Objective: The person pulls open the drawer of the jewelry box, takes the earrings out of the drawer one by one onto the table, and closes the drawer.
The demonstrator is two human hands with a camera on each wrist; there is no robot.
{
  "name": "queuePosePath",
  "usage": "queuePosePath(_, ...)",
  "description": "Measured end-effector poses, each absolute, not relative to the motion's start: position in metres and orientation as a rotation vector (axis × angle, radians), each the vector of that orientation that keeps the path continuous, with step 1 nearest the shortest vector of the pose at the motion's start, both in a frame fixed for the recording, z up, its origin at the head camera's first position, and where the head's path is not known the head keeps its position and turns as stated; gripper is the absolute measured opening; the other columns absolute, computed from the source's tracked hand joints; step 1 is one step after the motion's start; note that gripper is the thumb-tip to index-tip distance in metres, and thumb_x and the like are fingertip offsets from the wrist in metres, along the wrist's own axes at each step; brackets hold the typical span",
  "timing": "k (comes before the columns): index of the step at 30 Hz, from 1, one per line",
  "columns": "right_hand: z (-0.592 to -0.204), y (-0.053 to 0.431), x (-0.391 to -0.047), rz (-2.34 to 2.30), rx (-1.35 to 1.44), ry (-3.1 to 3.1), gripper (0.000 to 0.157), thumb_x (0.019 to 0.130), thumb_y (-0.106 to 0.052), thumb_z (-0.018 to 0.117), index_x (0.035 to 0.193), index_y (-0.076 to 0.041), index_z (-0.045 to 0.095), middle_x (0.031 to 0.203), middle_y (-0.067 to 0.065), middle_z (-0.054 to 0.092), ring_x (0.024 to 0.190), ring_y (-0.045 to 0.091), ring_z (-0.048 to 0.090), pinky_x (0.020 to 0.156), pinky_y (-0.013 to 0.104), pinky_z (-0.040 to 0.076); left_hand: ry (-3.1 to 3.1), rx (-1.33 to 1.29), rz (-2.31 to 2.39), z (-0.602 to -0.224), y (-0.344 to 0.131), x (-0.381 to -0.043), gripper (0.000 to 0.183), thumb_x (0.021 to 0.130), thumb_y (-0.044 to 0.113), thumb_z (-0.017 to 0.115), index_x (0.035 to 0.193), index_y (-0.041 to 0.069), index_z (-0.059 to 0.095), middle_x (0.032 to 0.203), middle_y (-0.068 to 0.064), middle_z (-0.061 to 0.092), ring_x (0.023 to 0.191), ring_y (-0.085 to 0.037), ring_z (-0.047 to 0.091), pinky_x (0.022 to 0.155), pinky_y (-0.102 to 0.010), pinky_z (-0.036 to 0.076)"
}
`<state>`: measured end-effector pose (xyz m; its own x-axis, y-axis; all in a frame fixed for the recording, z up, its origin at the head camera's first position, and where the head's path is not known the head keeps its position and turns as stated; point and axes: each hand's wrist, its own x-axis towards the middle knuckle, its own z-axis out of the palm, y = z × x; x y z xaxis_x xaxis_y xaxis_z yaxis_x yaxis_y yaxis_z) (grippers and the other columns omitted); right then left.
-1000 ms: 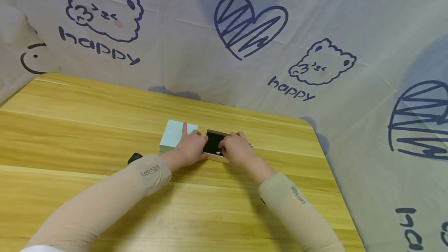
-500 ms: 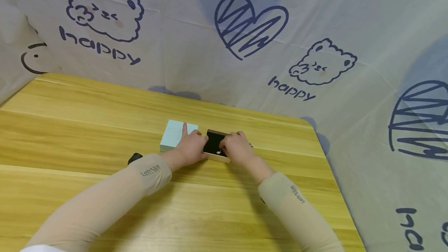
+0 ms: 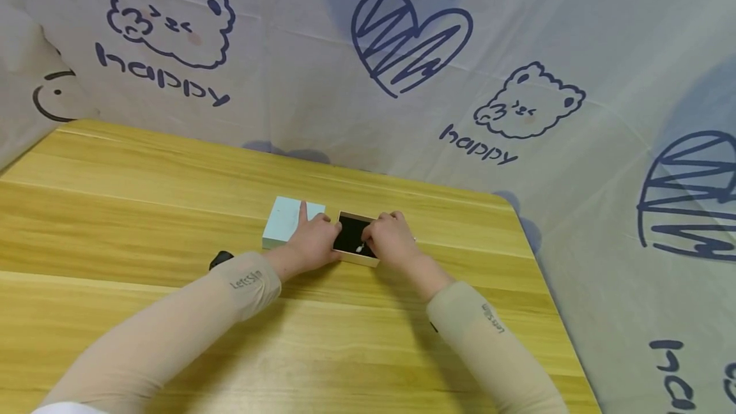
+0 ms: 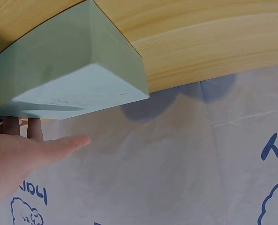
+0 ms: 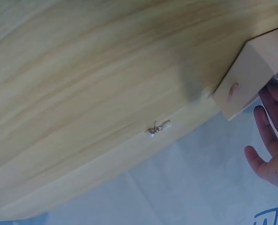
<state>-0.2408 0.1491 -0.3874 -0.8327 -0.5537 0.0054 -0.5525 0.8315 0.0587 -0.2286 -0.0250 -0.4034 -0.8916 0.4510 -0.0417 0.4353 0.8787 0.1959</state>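
A small cardboard box tray with a black lining stands open-topped on the table. My left hand grips its left wall, while one finger stretches out over a pale blue box lid. My right hand reaches in over the tray's right side, fingers curled down at the lining. Its fingertips pinch a small earring with a white drop, which lies close over the black lining. In the right wrist view the fingers bend over the tray's end wall, and the fingertips are partly cut off.
Another small piece of gold and white jewellery lies on the wooden table right of the tray. A black object sits beside the left forearm. A printed cloth hangs behind the table's far edge.
My right hand shifts very slightly, and more of the white drop shows below its fingertips. My left hand, the tray and the blue lid stay in place.
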Motion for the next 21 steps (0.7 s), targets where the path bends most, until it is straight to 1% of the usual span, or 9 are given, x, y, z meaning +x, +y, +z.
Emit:
queuePosePath(5,-0.379,0.151,-0.239,-0.006,0.908,-2.951,0.015,0.087,-0.008,0.063,0.093,-0.015,0.076,0.093,-0.001,0.073,0.092,0.024,0.059,0.099,0.048,0.038,2.955,0.705,0.292,-0.404,-0.024,-0.229,0.057,0.083,0.037,0.069,0.128,0.004,0.057,0.118,-0.009,0.066,0.126,-0.03,0.047,0.109,-0.068,0.007)
queuePosePath(10,-0.371,0.154,-0.239,0.021,0.892,-2.907,0.013,0.086,-0.008,0.065,0.091,-0.014,0.076,0.091,0.001,0.073,0.091,0.023,0.058,0.096,0.047,0.039,2.948,0.699,0.291,-0.404,-0.024,-0.23,0.057,0.083,0.037,0.069,0.129,0.005,0.056,0.12,-0.009,0.065,0.127,-0.03,0.046,0.109,-0.068,0.005)
queuePosePath(15,-0.364,0.159,-0.242,0.048,0.85,-2.878,0.012,0.084,-0.008,0.068,0.091,-0.013,0.076,0.09,0.001,0.073,0.089,0.023,0.057,0.093,0.045,0.04,2.946,0.704,0.299,-0.404,-0.023,-0.23,0.056,0.083,0.037,0.069,0.128,0.005,0.057,0.118,-0.008,0.066,0.127,-0.03,0.046,0.109,-0.068,0.005)
queuePosePath(21,-0.359,0.17,-0.243,0.05,0.816,-2.867,0.012,0.084,-0.009,0.067,0.091,-0.012,0.076,0.09,0.002,0.074,0.088,0.022,0.058,0.091,0.045,0.04,2.948,0.712,0.298,-0.406,-0.024,-0.231,0.057,0.083,0.037,0.069,0.128,0.004,0.057,0.112,-0.008,0.069,0.127,-0.03,0.046,0.109,-0.068,0.005)
